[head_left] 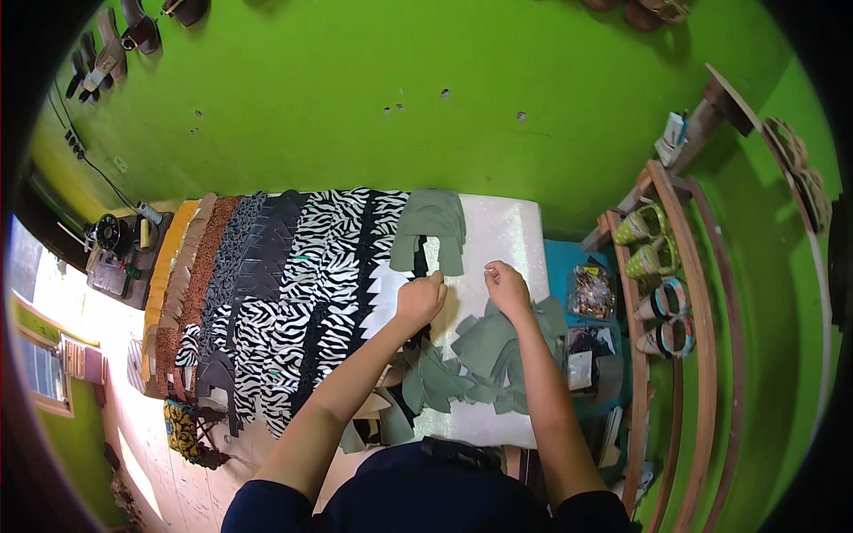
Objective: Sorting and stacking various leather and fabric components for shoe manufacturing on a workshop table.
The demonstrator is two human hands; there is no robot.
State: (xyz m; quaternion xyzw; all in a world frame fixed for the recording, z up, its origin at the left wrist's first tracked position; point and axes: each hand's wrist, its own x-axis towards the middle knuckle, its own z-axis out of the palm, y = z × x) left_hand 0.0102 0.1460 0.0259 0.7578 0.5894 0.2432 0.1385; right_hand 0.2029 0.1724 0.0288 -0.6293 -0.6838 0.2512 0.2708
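Note:
Over the white tabletop (502, 222), my left hand (422, 300) is closed, its fingertips pinched together just below a stack of grey-green cut pieces (431, 222). What it holds, if anything, is too small to tell. My right hand (508, 289) is a short way to the right, thumb and fingers also pinched, with a tiny pale spot at the tips that I cannot identify. A loose heap of grey-green pieces (498, 355) lies beneath my right wrist and forearm. To the left of my left hand run overlapping rows of zebra-print pieces (329, 258).
Further left lie rows of grey, brown and yellow pieces (178, 258), then a sewing machine (111, 235). A clear bag of small parts (592, 289) sits on the blue surface at right. Beyond stands a wooden rack (702, 355) with sandals (653, 258). A green wall (311, 107) closes the back.

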